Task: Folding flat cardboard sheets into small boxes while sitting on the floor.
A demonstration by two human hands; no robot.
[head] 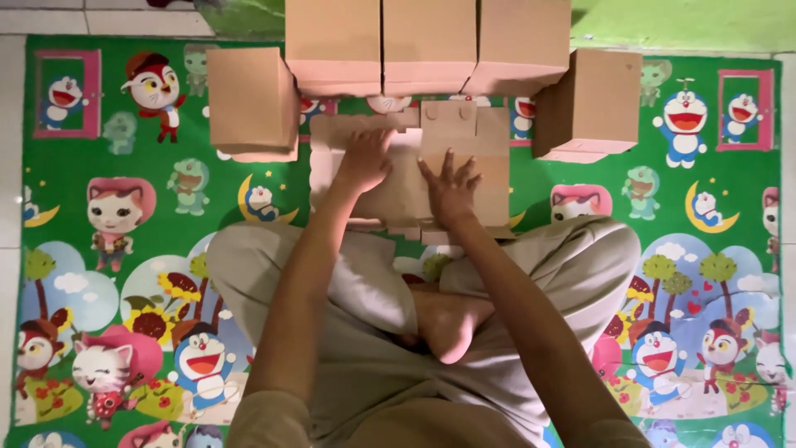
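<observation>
Head view: I see my left hand [362, 162] and right hand [452, 191] both pressed flat, fingers spread, on an unfolded cardboard blank [410, 178] lying on the play mat [99, 149] just beyond my crossed legs. Neither hand grips anything. Folded boxes stand around it: three in a row at the far side [427, 41], one at the left [251, 101], one at the right [590, 104]. I judge steady pressure along the crease, palms close to the fold, would keep the panel square.
</observation>
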